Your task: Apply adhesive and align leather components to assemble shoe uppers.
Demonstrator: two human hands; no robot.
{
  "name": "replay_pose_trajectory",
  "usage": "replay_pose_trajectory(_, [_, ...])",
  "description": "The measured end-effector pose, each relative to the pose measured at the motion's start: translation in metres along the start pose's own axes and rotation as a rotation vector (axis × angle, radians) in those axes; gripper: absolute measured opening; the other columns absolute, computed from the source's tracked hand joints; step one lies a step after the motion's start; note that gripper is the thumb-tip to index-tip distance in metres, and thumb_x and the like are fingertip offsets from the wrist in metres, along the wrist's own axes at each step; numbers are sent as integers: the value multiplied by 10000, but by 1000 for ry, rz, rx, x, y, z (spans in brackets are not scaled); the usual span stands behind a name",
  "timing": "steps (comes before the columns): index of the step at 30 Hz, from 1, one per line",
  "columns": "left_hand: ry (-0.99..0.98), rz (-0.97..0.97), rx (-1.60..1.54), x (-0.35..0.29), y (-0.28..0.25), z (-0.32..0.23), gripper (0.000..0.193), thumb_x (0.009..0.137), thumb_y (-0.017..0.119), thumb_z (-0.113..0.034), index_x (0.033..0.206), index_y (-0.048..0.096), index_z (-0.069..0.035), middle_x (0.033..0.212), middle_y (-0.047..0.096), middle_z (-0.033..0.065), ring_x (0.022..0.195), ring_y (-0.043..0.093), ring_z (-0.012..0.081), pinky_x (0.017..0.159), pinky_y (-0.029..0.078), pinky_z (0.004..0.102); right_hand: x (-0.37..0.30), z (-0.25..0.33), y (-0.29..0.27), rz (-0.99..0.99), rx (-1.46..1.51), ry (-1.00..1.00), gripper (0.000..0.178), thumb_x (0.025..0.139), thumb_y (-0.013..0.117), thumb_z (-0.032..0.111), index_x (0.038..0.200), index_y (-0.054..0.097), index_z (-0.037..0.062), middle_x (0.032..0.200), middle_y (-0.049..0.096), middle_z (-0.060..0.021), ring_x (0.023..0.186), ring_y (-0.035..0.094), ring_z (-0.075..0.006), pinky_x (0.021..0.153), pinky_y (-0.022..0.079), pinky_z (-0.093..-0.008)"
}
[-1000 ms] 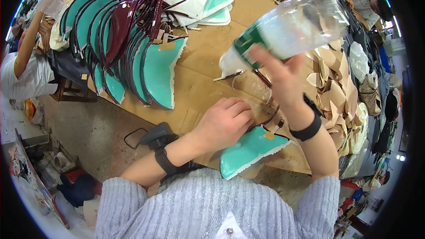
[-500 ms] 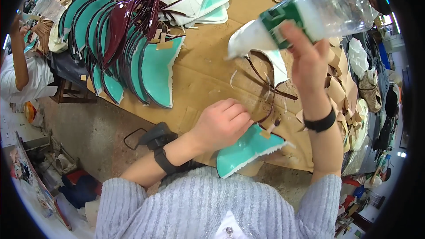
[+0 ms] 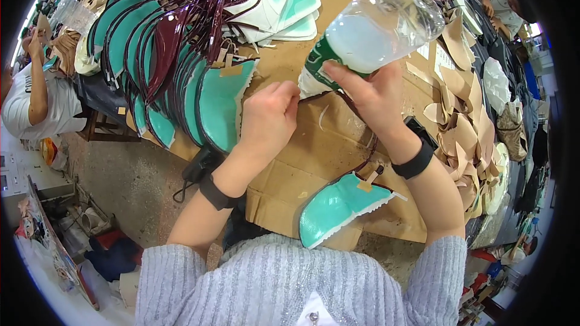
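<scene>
My right hand (image 3: 377, 99) grips a clear plastic bottle (image 3: 399, 9) with a green label. The bottle is tilted, its narrow end pointing down and left, and whitish contents show inside. Close by that narrow end is my left hand (image 3: 266, 118), fingers closed; what they hold, if anything, is hidden. On the near edge of the cardboard lies a glossy teal shoe-upper-like piece (image 3: 338, 208) with a white jagged edge, dark red trim and a bit of tan tape. A dark red strip runs up from it, partly behind my right hand.
Brown cardboard (image 3: 284, 178) covers the table. A stack of teal pieces (image 3: 220, 105) with dark red straps (image 3: 163, 42) fills the left, white-and-teal pieces (image 3: 290, 12) behind. Beige pieces (image 3: 456, 115) are heaped at right. One person (image 3: 45, 96) is at far left, another (image 3: 495, 0) at far right.
My left hand has left the teal piece and moved up and left toward the bottle's narrow end. My right hand has brought the bottle left, its narrow end now pointing further down.
</scene>
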State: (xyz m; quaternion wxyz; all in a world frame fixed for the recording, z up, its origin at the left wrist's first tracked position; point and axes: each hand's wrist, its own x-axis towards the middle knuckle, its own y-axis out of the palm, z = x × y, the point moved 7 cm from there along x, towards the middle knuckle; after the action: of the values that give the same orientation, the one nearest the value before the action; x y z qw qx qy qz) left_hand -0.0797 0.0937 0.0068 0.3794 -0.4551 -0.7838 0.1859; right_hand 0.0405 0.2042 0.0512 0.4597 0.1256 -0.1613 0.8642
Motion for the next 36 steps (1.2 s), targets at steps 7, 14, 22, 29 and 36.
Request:
replay_pose_trajectory(7, [94, -49, 174, -12, 1, -9, 163, 775, 667, 7, 817, 516, -41, 700, 595, 119, 650, 600, 301, 549, 461, 372, -3, -20, 4, -194, 188, 248, 466, 750, 768, 98, 1138, 523, 12, 1054, 629, -70, 936, 627, -197, 805, 514, -309])
replay_pose_trajectory(14, [126, -100, 88, -33, -10, -15, 240, 722, 729, 4, 823, 518, -50, 709, 599, 62, 660, 588, 252, 571, 474, 353, 14, -19, -67, -477, 571, 331, 242, 838, 715, 206, 1051, 640, 123, 978, 670, -7, 873, 663, -142, 678, 599, -304])
replay_pose_trajectory(22, [185, 29, 123, -30, 2, -25, 284, 709, 719, -40, 913, 522, -51, 970, 636, 118, 949, 604, 300, 805, 486, 392, 41, -6, -114, -244, -178, -193, 387, 768, 771, 100, 1115, 621, 20, 1007, 668, -57, 931, 631, -159, 825, 505, -303])
replay_pose_trajectory(29, [163, 39, 105, -27, 4, -20, 255, 727, 707, -25, 899, 519, -46, 987, 654, 127, 941, 610, 305, 798, 492, 387, 1, -3, -117, -133, -407, -72, 406, 750, 765, 85, 1108, 597, -11, 1050, 645, -87, 955, 623, -182, 855, 486, -297])
replay_pose_trajectory(36, [170, 32, 104, -25, 2, -22, 246, 731, 700, 0, 880, 510, -45, 941, 651, 134, 920, 607, 319, 772, 494, 394, -68, 16, -146, -357, -215, 171, 385, 741, 774, 80, 1078, 617, -20, 1029, 646, -81, 920, 617, -173, 848, 479, -299])
